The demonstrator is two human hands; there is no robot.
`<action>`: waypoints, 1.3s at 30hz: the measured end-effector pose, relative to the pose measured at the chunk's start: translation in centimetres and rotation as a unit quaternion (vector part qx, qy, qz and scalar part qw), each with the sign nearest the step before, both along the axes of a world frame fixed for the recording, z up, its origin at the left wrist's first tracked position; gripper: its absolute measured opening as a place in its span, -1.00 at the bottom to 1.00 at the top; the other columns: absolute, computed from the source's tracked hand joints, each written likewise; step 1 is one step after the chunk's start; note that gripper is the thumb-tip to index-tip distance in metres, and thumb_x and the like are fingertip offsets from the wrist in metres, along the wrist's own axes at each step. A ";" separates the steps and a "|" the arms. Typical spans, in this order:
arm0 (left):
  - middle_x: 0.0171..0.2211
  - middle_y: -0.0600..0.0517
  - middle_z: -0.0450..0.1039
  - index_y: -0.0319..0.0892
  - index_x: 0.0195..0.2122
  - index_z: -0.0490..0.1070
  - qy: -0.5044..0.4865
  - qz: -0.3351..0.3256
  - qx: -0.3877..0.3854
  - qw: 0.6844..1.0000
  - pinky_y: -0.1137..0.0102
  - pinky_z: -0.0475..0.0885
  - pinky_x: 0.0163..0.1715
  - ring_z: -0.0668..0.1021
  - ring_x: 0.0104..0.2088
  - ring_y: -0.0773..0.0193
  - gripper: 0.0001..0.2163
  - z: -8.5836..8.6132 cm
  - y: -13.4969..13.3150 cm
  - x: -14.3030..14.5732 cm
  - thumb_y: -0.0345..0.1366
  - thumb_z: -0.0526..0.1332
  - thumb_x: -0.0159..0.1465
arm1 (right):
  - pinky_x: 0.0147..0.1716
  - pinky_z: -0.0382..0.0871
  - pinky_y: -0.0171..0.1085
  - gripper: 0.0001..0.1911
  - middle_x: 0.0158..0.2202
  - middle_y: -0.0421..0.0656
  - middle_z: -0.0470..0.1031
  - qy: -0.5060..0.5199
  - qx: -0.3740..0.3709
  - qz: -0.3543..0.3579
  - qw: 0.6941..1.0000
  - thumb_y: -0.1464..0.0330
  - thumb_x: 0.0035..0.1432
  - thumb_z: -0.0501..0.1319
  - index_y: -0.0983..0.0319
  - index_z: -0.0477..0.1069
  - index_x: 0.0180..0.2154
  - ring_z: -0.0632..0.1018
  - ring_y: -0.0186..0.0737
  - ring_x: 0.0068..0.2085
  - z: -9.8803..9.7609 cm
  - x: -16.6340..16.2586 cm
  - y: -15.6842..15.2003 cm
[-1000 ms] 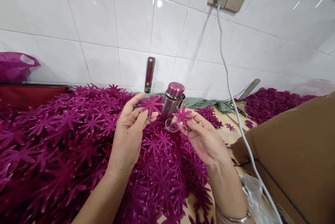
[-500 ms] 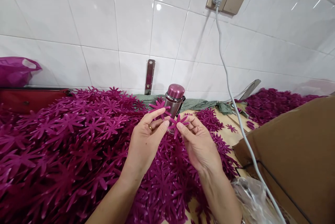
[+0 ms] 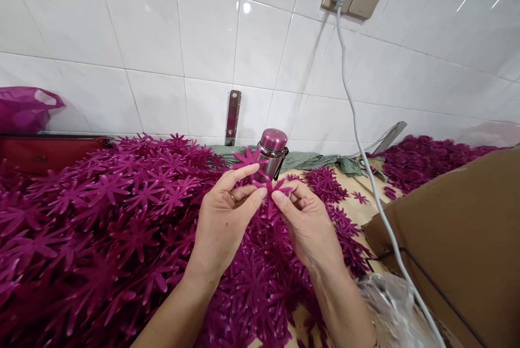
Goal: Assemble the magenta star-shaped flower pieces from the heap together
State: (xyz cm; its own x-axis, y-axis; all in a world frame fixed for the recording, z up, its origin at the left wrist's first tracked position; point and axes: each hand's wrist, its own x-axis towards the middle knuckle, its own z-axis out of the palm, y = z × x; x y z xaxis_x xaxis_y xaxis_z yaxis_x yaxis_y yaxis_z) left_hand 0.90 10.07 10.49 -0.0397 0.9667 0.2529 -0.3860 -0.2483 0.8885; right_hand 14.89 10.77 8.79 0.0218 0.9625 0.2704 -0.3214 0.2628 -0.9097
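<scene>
Tiled wall (image 3: pixel 209 33) — magenta flower (image 3: pixel 270 192) between fingers (image 3: pixel 283 203)

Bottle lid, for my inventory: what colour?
The lid is shiny pinkish purple, in the head view.

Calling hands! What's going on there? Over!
Right hand pinching magenta flower cutout, left hand touching it. Second cutout just beyond left hand. Purple-capped thermos behind, nothing blocking.

Head view, forward and down, fingers (image 3: pixel 240 174) near
</scene>
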 end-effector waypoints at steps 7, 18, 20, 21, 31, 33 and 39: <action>-0.40 0.10 0.61 -0.14 0.10 0.57 0.003 0.082 0.006 0.997 0.59 0.48 -0.24 0.58 -0.34 0.45 -0.54 0.6 0.4 -1.4 -0.32 0.48 0.15 | -0.39 0.32 -0.42 -0.73 -0.46 -0.31 0.50 -0.054 -0.031 0.013 0.998 0.22 0.01 0.56 0.17 0.53 -0.40 0.41 -0.42 -0.43 1.7 2.1 -0.3; -0.40 0.09 0.59 -0.16 0.10 0.55 -0.002 0.066 0.010 0.998 0.58 0.45 -0.28 0.56 -0.36 0.44 -0.54 1.1 0.0 -1.5 -0.33 0.48 0.14 | -0.19 0.43 -0.29 -0.88 -0.28 -0.22 0.58 -0.250 0.024 0.065 0.966 0.27 0.20 0.41 0.12 0.57 -0.22 0.54 -0.28 -0.25 3.3 3.9 -1.8; -0.40 0.10 0.59 -0.15 0.10 0.56 -0.002 0.062 0.008 0.998 0.60 0.44 -0.30 0.55 -0.37 0.46 -0.54 1.2 -0.1 -1.6 -0.34 0.47 0.15 | -0.25 0.42 -0.30 -0.89 -0.34 -0.24 0.55 -0.260 0.022 0.056 0.964 0.26 0.19 0.42 0.12 0.57 -0.25 0.52 -0.30 -0.31 3.2 3.8 -1.7; -0.41 0.10 0.58 -0.15 0.10 0.56 0.000 0.061 0.008 0.998 0.61 0.44 -0.31 0.55 -0.37 0.46 -0.55 1.2 -0.1 -1.6 -0.34 0.47 0.15 | -0.28 0.41 -0.30 -0.89 -0.37 -0.24 0.54 -0.269 0.023 0.054 0.961 0.26 0.20 0.42 0.13 0.57 -0.26 0.51 -0.30 -0.33 3.1 3.7 -1.8; -0.38 0.08 0.61 -0.15 0.09 0.57 0.004 0.062 0.013 0.998 0.56 0.47 -0.30 0.57 -0.35 0.41 -0.55 1.5 -0.3 -1.7 -0.34 0.47 0.15 | -0.05 0.49 -0.23 -0.85 -0.14 -0.19 0.59 -0.254 0.064 0.029 0.965 0.34 0.19 0.41 0.08 0.56 -0.17 0.58 -0.21 -0.11 3.1 3.3 -2.1; -0.39 0.08 0.60 -0.15 0.09 0.57 0.005 0.062 0.012 0.998 0.55 0.46 -0.31 0.57 -0.35 0.40 -0.56 1.5 -0.3 -1.7 -0.33 0.47 0.15 | -0.03 0.50 -0.23 -0.88 -0.13 -0.18 0.59 -0.232 0.064 0.028 0.970 0.34 0.20 0.40 0.08 0.56 -0.20 0.59 -0.21 -0.11 3.0 3.3 -2.0; -0.44 0.10 0.57 -0.16 0.09 0.56 0.008 0.056 0.013 0.998 0.53 0.45 -0.36 0.53 -0.42 0.41 -0.56 1.7 -0.5 -1.8 -0.31 0.47 0.16 | 0.02 0.51 -0.21 -0.74 0.03 -0.15 0.60 -0.233 0.041 0.046 0.970 0.30 0.22 0.40 0.03 0.54 -0.04 0.61 -0.19 -0.02 3.3 3.5 -2.3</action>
State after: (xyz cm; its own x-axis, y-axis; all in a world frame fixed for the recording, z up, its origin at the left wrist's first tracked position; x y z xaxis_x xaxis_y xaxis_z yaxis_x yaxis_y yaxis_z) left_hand -0.85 9.52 12.18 -0.1431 0.9496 0.2787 -0.3397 -0.3116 0.8874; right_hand 18.42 8.46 12.09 -0.2070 0.9294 0.3056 0.0951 0.3300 -0.9392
